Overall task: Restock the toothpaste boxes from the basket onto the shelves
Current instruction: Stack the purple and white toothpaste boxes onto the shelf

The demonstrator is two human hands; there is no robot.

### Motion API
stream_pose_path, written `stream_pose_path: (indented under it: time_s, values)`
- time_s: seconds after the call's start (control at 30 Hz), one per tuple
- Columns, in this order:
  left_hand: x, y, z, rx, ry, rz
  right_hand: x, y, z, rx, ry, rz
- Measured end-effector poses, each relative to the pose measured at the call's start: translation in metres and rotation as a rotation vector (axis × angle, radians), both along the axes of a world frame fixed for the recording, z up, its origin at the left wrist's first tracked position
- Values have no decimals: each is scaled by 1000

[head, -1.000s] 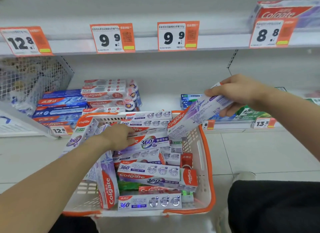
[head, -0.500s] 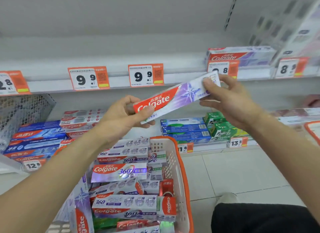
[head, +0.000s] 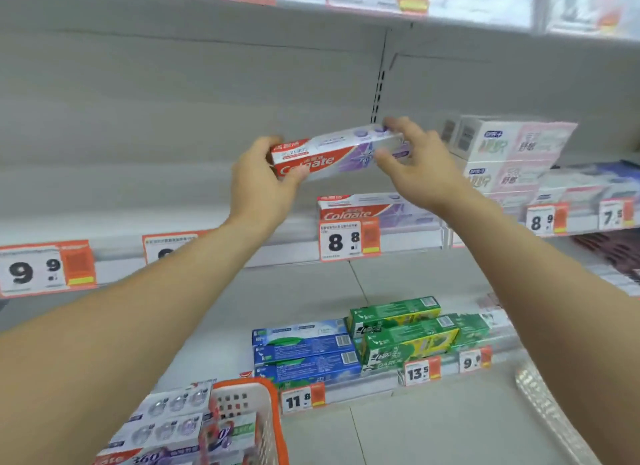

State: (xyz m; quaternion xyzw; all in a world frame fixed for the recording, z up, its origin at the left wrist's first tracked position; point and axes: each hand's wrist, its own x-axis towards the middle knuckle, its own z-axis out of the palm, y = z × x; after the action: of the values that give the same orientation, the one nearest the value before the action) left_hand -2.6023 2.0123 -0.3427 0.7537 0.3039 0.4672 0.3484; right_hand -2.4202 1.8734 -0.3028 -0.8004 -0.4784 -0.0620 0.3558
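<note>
Half a second ago the box was being held low, in front of the price tags, and most of the basket was showing. Now the view is looking higher, and both hands have lifted the toothpaste box [head: 337, 155] up above the middle shelf [head: 207, 205]. Only a corner of the basket [head: 266, 416] is peeking in at the bottom, with more boxes lying inside it.

The left hand [head: 258, 184] is gripping the red end of the box, with the thumb under it and the fingers curling round the end. The right hand [head: 420, 170] is holding the purple end, fingers spread on top and thumb on the front. The box is lying flat between the two hands, red end to the left, up in the air.

Right under it, another box of the same kind [head: 367, 208] is sitting on the shelf, behind the 8.8 price tag [head: 348, 239]. Pink and white boxes [head: 509, 156] are stacked just to the right of the right hand. Lower down, blue boxes [head: 304, 352] and green boxes [head: 401, 329] are resting on the bottom shelf
</note>
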Motion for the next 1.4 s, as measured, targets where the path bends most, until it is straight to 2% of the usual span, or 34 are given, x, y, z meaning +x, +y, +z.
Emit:
stream_pose_path:
  time_s: [0.1,0.23,0.37,0.67,0.77,0.83,0.87,0.93,1.0,1.07,1.13,1.23,1.33,1.4]
  values:
    - [24,-2,-4,-102,58,21,24,12,-5,-207,-2,4]
    - [38,-8,-23,-232,192,-160,48,7,-24,-314,24,-15]
    - [39,-2,-21,-83,459,-201,57,-1,-28,-393,-45,4]
    - [31,5,-18,4,571,-450,53,-11,-31,-463,-180,196]
    - [32,4,-16,121,664,-415,53,-12,-37,-483,-199,175]
    - [31,1,-14,274,704,-316,47,-12,-39,-496,-248,116]
    - [26,-3,-14,346,679,-250,38,-14,-39,-474,-307,89]
    - [4,-13,-14,418,501,-138,8,-14,-40,-311,-415,130]
    - [-35,-26,-18,486,289,-90,-38,-10,-39,-138,-352,281]
    - [-84,-34,-32,480,246,-95,-90,0,-43,-177,-219,457]
    - [-137,-36,-59,334,343,-138,-141,16,-59,-374,-149,605]
    - [-213,-29,-116,82,682,-209,-208,45,-106,-735,-67,727]
    - [-284,-17,-179,-139,1052,-253,-247,68,-172,-993,-36,689]
    - [-325,-9,-211,-188,1211,-179,-260,71,-210,-1048,-43,626]
